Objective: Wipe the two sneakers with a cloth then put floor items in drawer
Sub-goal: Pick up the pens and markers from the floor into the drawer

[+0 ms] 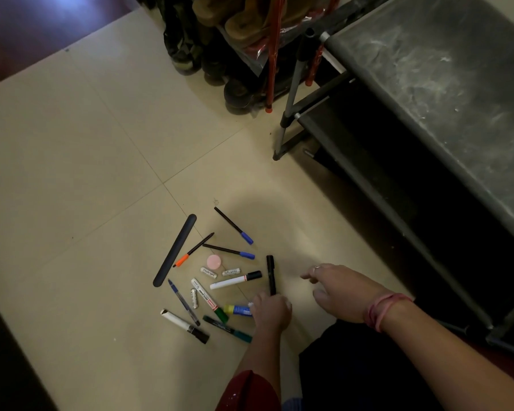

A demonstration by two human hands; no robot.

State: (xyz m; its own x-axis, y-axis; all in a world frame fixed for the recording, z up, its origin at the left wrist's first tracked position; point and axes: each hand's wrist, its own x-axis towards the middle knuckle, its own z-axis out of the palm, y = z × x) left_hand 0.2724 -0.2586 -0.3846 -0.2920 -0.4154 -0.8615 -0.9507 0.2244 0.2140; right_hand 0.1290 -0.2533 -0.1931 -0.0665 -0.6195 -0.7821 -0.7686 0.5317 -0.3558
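Several pens, markers and batteries lie scattered on the tiled floor. Among them are a long dark flat strip, two blue-capped pens, an orange-tipped pen, a pink round cap and a white marker. My left hand is curled over the lower end of a black marker; it also covers the end of a yellow-and-blue marker. My right hand hovers just right of the pile, fingers relaxed, holding nothing. No sneakers, cloth or drawer are recognisable.
A dusty grey shoe rack fills the right side, its metal leg standing on the floor. Dark shoes and a red pole stand at the back. A dark edge borders the lower left.
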